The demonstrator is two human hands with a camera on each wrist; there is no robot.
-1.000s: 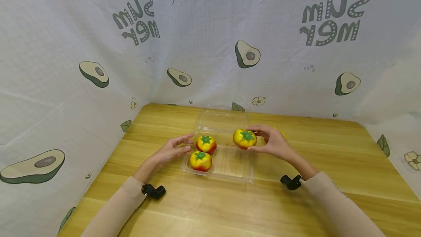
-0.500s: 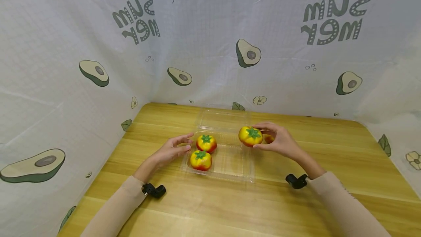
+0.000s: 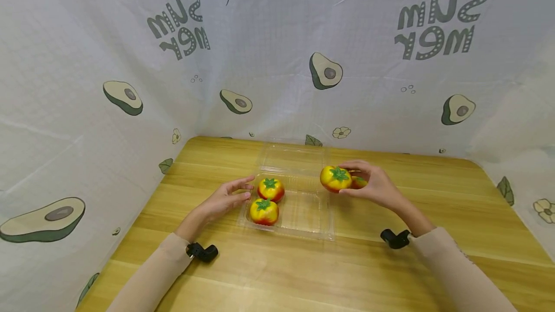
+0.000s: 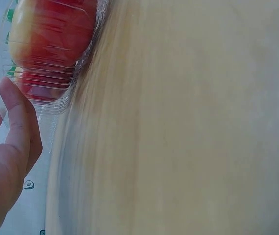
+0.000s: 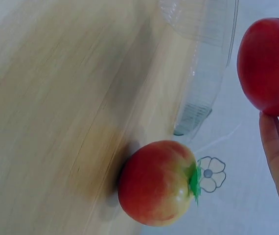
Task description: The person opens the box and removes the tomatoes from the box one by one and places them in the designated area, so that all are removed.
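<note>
My right hand [image 3: 374, 187] grips a yellow-and-red tomato [image 3: 336, 179] with a green star-shaped calyx, thumb and fingers on its sides. It is raised near the right wall of a clear plastic clamshell box [image 3: 303, 231]. Inside the box, two similar tomatoes sit along its left side: a rear one [image 3: 270, 190] and a front one [image 3: 264, 213]. At the box's left rim rests my left hand [image 3: 223, 200], fingers slightly bent, thumb and index apart; whether it presses the rim is unclear. One more tomato [image 5: 156, 183] stands on the table, partly hidden behind my right hand in the head view.
The box's clear lid [image 3: 295, 158] lies folded back toward the rear curtain. The wooden table [image 3: 277, 273] ends at a printed white curtain [image 3: 277, 95] at the back and left. Each wrist wears a black camera mount [image 3: 203, 253].
My right hand has carried its tomato to the right, from above the box's right part to beside its right edge. My left hand has stayed at the left rim.
</note>
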